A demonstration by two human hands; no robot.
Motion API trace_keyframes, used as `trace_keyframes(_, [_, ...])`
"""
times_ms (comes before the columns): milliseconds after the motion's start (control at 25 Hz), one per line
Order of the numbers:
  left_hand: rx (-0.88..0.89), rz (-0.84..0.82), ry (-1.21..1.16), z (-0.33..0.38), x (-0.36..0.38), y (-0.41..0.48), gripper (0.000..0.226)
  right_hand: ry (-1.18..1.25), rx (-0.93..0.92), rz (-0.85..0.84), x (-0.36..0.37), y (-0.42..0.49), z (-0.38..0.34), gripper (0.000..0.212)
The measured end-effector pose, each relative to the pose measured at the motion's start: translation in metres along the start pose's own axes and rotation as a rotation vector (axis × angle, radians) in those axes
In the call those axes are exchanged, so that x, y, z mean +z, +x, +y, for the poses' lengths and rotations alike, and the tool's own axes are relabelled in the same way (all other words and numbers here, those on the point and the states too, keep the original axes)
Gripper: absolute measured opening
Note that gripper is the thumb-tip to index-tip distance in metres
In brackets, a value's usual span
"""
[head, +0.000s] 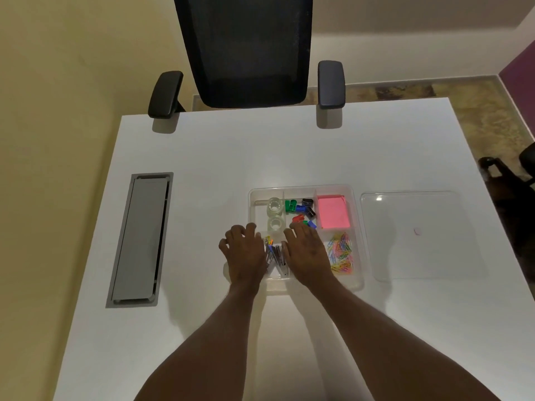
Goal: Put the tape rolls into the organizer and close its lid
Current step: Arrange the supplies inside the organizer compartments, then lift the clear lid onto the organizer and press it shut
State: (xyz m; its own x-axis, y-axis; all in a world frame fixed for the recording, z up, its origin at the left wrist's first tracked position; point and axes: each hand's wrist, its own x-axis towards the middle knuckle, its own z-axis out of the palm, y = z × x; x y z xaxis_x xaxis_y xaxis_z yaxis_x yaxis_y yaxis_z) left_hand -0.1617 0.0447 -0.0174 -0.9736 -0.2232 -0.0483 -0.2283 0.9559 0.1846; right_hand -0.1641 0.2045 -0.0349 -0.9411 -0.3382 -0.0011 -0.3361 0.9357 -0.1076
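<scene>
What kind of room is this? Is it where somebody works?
Probably an office. There is a white desk with a grey cable hatch set into it, a black mesh office chair pushed up at the far side, and a clear organizer holding paper clips and pink sticky notes.

White desk (202,157) with grey cable tray cover (141,240) inset at left. Black mesh office chair (246,50) pushed in at far edge, armrests over desktop. Cream walls (72,53); mottled stone floor (477,111); purple wall section (521,65) far right
</scene>
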Motion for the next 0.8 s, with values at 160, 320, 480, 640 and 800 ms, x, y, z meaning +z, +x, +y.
trace_keyframes(160, [0.076,-0.007,-0.093,-0.004,-0.006,-0.014,0.019,0.048,0.098,0.027,-0.012,-0.024,-0.002,0.026])
trace_keyframes(320, [0.118,-0.067,-0.184,-0.015,-0.001,-0.034,0.024,0.018,0.068,-0.173,-0.015,-0.050,-0.006,0.022])
trace_keyframes(480, [0.285,-0.122,-0.265,0.031,-0.039,-0.095,0.031,-0.136,0.261,-0.017,-0.068,-0.143,0.014,0.017])
trace_keyframes(640, [0.303,-0.148,-0.312,0.052,-0.027,-0.101,0.032,-0.145,0.278,0.154,-0.063,-0.159,0.042,0.025])
trace_keyframes(800, [0.324,-0.169,-0.348,0.080,-0.019,-0.111,0.032,-0.184,0.304,0.293,-0.063,-0.168,0.071,0.013])
